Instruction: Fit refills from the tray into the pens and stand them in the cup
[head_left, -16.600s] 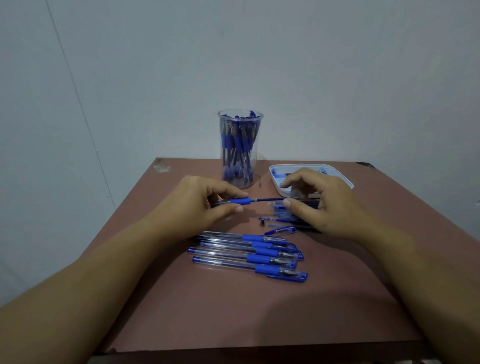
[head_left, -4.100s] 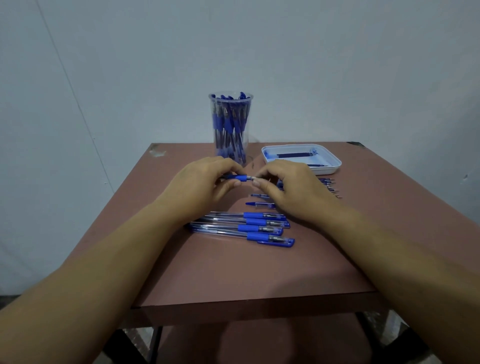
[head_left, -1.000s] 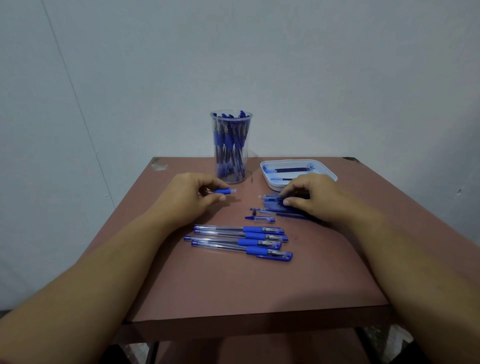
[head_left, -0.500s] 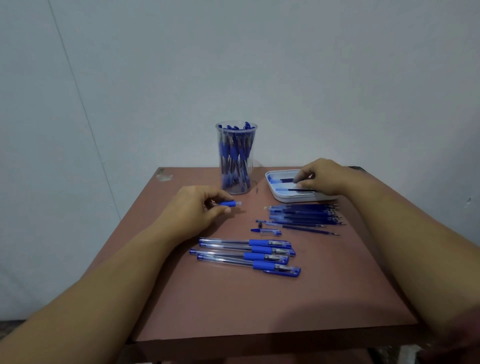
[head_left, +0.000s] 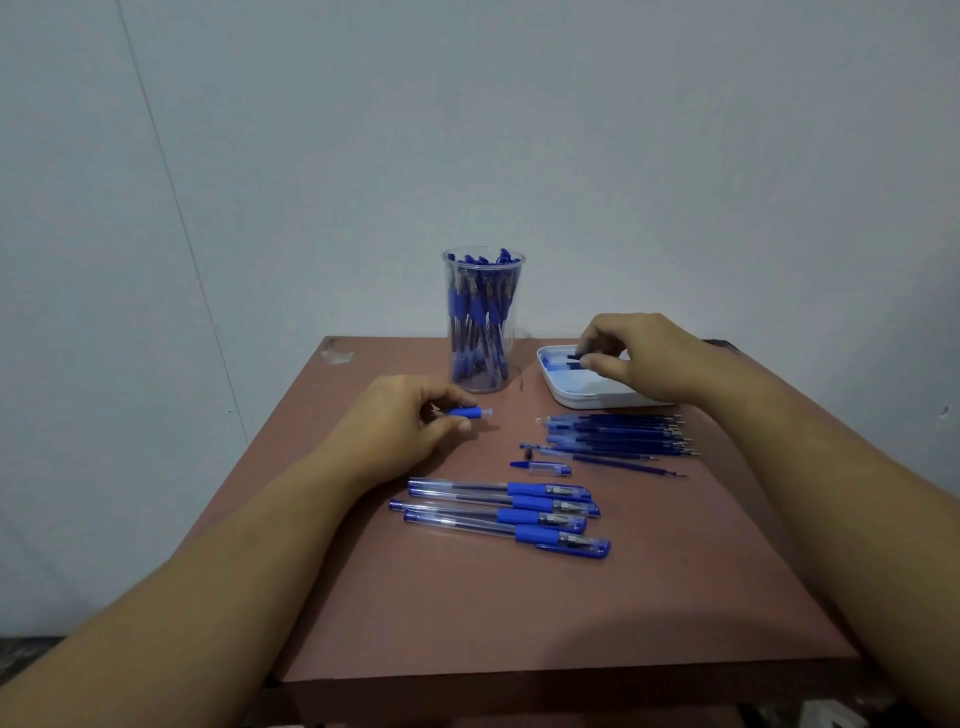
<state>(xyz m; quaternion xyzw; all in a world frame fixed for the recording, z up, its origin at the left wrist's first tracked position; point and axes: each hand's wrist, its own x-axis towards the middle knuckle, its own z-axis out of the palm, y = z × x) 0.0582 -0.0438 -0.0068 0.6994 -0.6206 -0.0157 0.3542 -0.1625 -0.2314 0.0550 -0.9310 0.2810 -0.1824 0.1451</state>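
My left hand (head_left: 400, 415) holds a pen barrel (head_left: 469, 412) by its blue grip, open end pointing right, just above the table. My right hand (head_left: 641, 356) is over the white tray (head_left: 576, 397) at the back right and pinches the end of a dark refill (head_left: 577, 357) between thumb and fingers. The clear cup (head_left: 483, 319), full of blue pens, stands behind my left hand. Several capped pens (head_left: 501, 512) lie in a row in front of me.
A bundle of loose refills (head_left: 618, 436) lies in front of the tray, with one refill (head_left: 631, 466) apart from it. A pen cap (head_left: 543, 467) and small tip parts (head_left: 527, 448) lie beside them. The brown table (head_left: 545, 613) ends close in front; a wall stands behind.
My right hand left the refill bundle, reached back to the tray and now pinches a refill there. My left hand has kept the pen barrel in place.
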